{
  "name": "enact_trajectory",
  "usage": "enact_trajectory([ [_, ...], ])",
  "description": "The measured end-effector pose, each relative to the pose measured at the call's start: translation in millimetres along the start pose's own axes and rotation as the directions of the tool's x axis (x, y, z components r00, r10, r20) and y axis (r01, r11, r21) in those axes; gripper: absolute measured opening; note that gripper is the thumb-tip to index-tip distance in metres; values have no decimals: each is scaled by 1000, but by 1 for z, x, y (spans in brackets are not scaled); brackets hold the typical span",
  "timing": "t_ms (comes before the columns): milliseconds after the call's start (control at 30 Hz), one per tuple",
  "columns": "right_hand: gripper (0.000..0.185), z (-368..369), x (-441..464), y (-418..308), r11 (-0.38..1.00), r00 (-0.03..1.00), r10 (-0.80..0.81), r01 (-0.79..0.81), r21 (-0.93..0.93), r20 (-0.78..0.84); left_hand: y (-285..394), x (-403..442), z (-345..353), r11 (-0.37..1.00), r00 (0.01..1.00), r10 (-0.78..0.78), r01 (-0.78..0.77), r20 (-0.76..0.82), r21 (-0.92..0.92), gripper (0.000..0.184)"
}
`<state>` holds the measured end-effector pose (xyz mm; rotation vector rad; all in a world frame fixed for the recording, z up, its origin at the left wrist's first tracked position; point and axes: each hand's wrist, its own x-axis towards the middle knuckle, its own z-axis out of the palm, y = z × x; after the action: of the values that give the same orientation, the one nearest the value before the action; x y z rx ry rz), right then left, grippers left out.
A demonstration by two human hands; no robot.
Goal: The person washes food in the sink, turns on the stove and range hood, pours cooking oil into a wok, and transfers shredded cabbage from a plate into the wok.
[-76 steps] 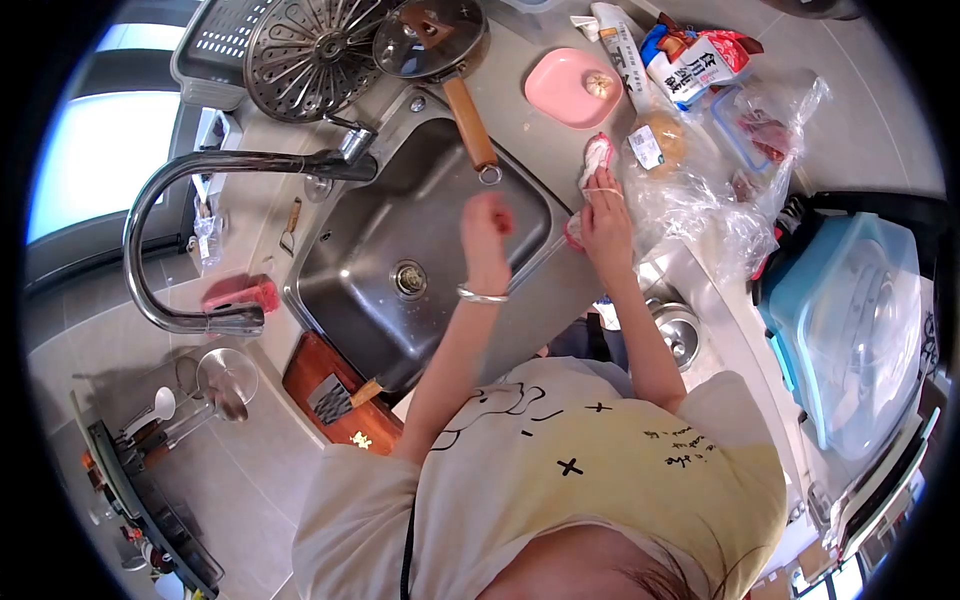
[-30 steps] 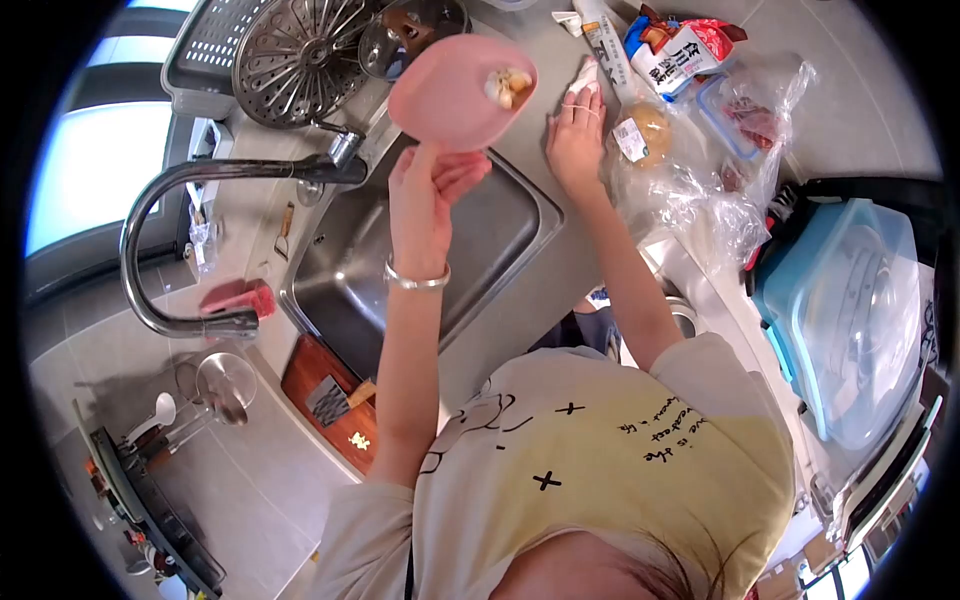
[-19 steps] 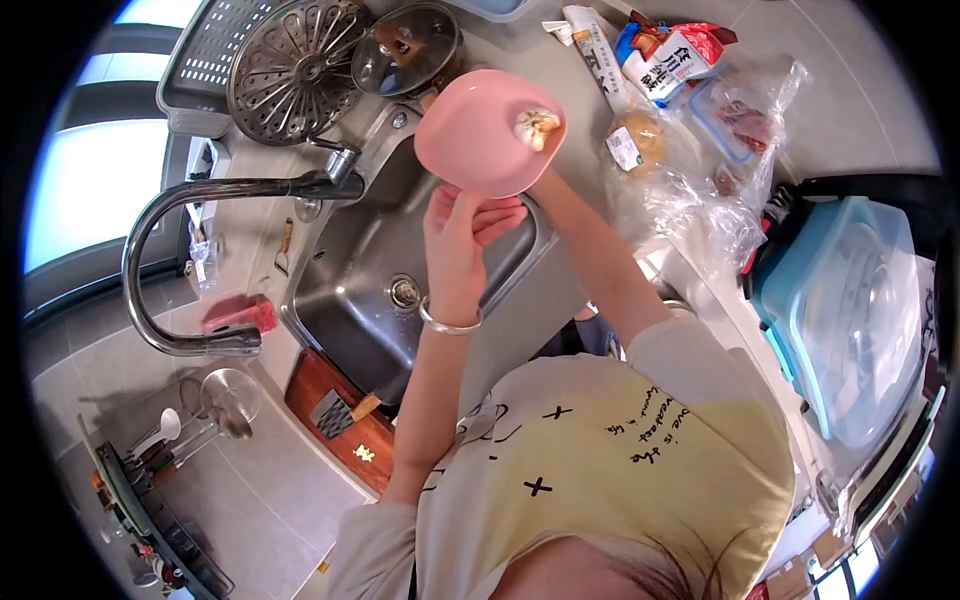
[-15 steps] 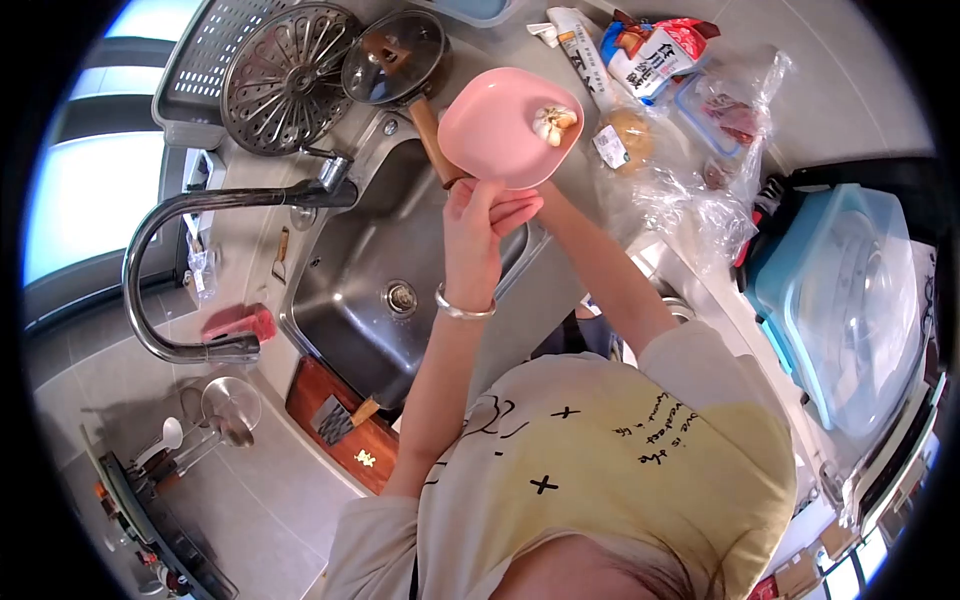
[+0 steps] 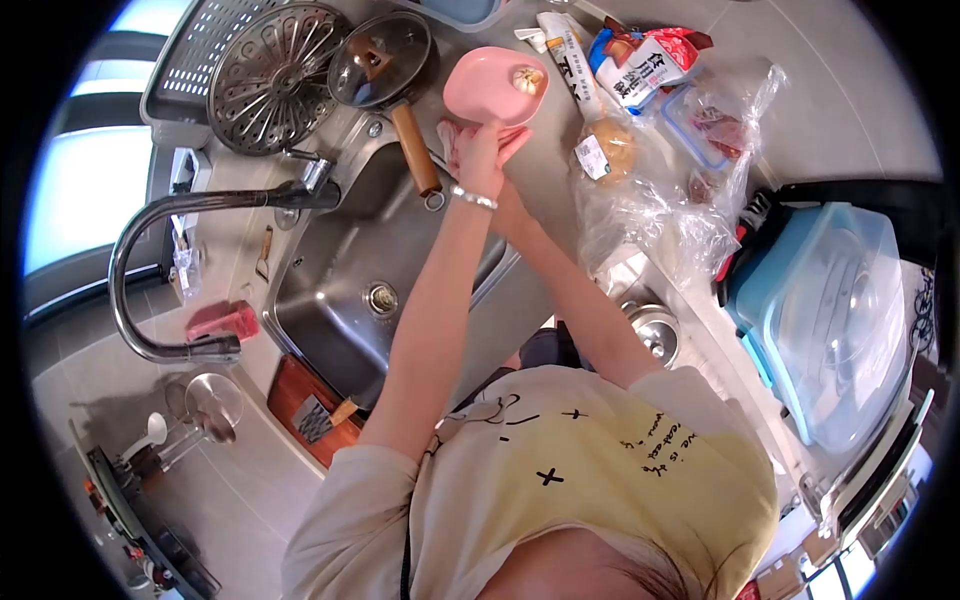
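Observation:
A pink plate (image 5: 475, 92) is at the counter beyond the sink, with a head of garlic (image 5: 527, 80) on its right side. My left hand (image 5: 484, 155), with a bracelet at the wrist, is at the plate's near edge, its fingers stretched out. My right forearm crosses beneath the left wrist. Most of my right hand (image 5: 509, 208) is hidden behind the left one, so its grip does not show. A pinkish patch shows just left of the hands; I cannot tell what it is.
Below the hands is a steel sink (image 5: 340, 320) with a tall faucet (image 5: 130, 260). A lidded pan (image 5: 385, 60) points its wooden handle over the sink. Plastic bags (image 5: 650, 215), a round packaged food (image 5: 607, 150) and a blue-lidded box (image 5: 840, 320) stand to the right.
The plate with the garlic has moved away from me and looks smaller. Both arms have stretched farther forward, and the pan handle's end shows clear of the plate.

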<state>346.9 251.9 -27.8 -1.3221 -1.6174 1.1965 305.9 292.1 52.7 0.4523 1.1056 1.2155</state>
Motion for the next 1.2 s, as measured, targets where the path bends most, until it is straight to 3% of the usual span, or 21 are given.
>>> enact_trajectory([
  [67, 45, 10, -29, -21, 1000, 999, -19, 19, 12, 44, -4, 13, -6, 995, 996, -90, 90, 10, -38, 24],
  [167, 40, 7, -61, -14, 971, 974, -209, 217, -96, 87, -21, 26, -7, 996, 993, -93, 93, -74, 5, 24],
  [267, 40, 1, -83, 3, 837, 896, -352, 431, -338, 271, -33, 32, -10, 995, 988, -96, 95, -120, -14, 23],
  [367, 36, -23, -104, -26, 934, 968, -195, 232, -270, 158, -52, 42, -19, 997, 992, -77, 76, -104, -13, 28],
  [467, 32, -33, -106, -42, 791, 879, -468, 367, -489, -97, -52, 31, -22, 984, 987, -154, 158, -54, 82, 34],
  [500, 29, -33, -103, -41, 805, 886, -449, 344, -484, -117, -45, 18, -18, 980, 985, -147, 157, -87, 123, 33],
  [567, 23, -29, -102, -35, 835, 904, -400, 290, -467, -153, -31, -19, -15, 945, 1000, -12, 21, -29, 327, 30],
  [600, 23, -23, -104, -26, 879, 979, -192, 140, -455, -70, -29, -43, -17, 941, 998, 44, -56, 43, 333, 27],
  [667, 22, 5, -104, -7, 987, 990, -140, 140, 74, -4, -16, -94, -22, 928, 978, 107, -164, 181, 335, 22],
  [700, 22, 21, -105, 1, 936, 992, -115, 92, 339, 50, -8, -121, -28, 924, 963, 107, -188, 245, 334, 20],
  [767, 23, 48, -97, 5, 772, 962, -9, -168, 613, 274, 1, -166, -60, 692, 885, 399, -463, 241, 553, 18],
  [800, 24, 59, -89, 8, 708, 899, 69, -350, 614, 432, 6, -187, -79, 526, 815, 515, -545, 265, 653, 17],
  [833, 25, 70, -88, 8, 630, 806, 135, -519, 578, 576, 6, -202, -106, 697, 883, 456, -431, 110, 573, 16],
  [867, 31, 65, -93, -59, 594, 743, 251, -624, 507, 621, 5, -217, -133, 840, 933, 360, -309, -30, 446, 16],
  [900, 31, 75, -97, -77, 523, 705, 226, -670, 526, 673, 13, -234, -158, 887, 913, 351, -252, -210, 387, 17],
  [933, 31, 90, -93, -89, 454, 669, 192, -709, 540, 718, 22, -244, -184, 924, 865, 329, -213, -378, 316, 17],
  [1000, 29, 118, -91, -101, 345, 598, 157, -779, 524, 786, 12, -253, -241, 866, 687, 494, -334, -533, 372, 19],
  [1100, 28, 151, -96, -125, 318, 524, 248, -838, 443, 815, 12, -275, -285, 891, 709, 414, -188, -571, 413, 19],
  [1200, 30, 176, -94, -123, 315, 515, 207, -840, 441, 832, -11, -278, -319, 933, 705, 356, -227, -613, 281, 22],
])
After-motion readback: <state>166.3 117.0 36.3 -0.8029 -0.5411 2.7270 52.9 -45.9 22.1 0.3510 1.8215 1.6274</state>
